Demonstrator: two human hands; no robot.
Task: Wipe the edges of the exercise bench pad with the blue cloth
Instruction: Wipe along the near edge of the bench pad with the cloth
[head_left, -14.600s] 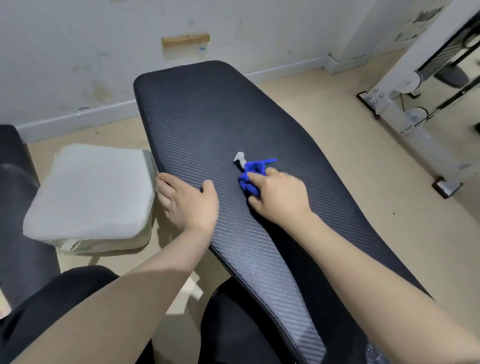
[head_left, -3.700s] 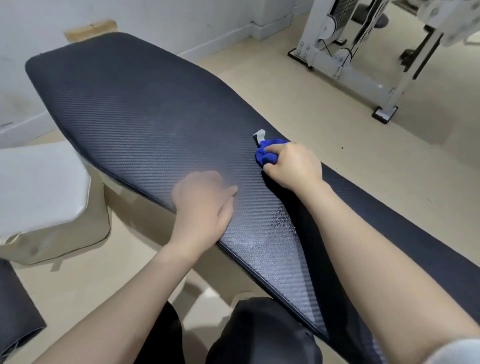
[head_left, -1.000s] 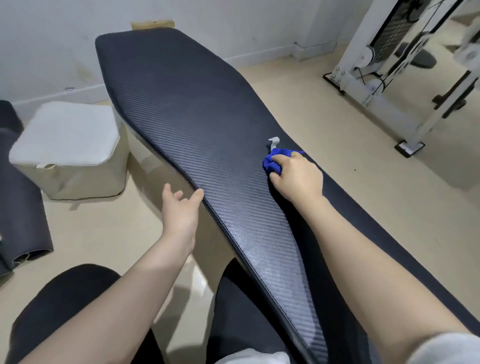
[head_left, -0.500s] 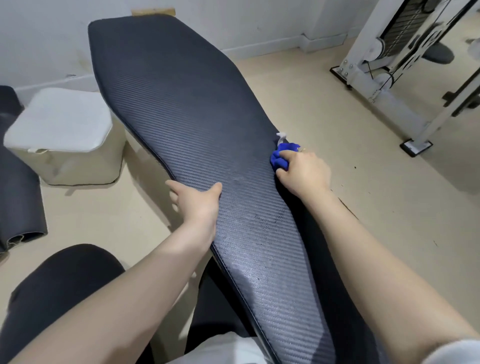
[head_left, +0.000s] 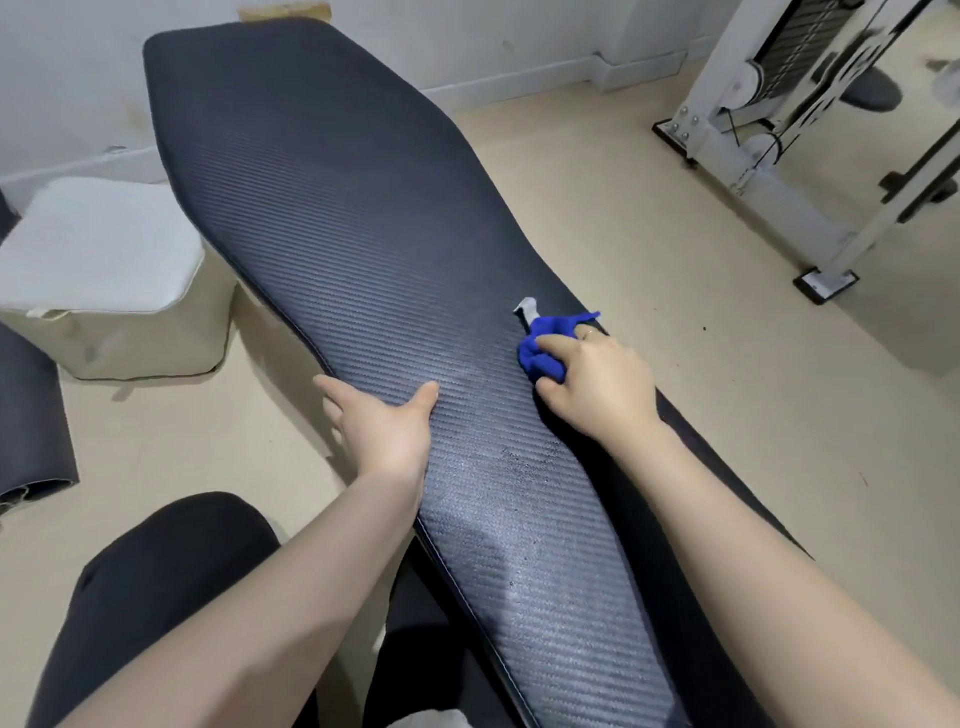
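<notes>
We hold the blue cloth (head_left: 545, 349) bunched up in our right hand (head_left: 597, 384), and the fingers (head_left: 553, 343) curl around it and press it down. A small white tag sticks out of the cloth at the top. The cloth sits on the bench pad (head_left: 337, 208), close to the pad's right edge and about halfway along it. The pad is long and dark, with thin lines all over it, and it gets narrow near us. Our left hand (head_left: 382, 423) rests on the other side of the pad, at the left edge. Its thumb lies flat on top and the fingers reach out straight past the edge, so this hand holds nothing and only keeps the pad steady. We think the job is somewhere in the middle. The cloth is at the right edge now, so that side is being wiped. We cannot tell which parts are clean already, since the edges all look the same. The far round end, the left edge and the narrow end near us may all need a wipe. On the floor to the left sits a pale box (head_left: 104, 280) with a white top. A white metal frame (head_left: 779, 130) stands to the right, well apart from the pad.
</notes>
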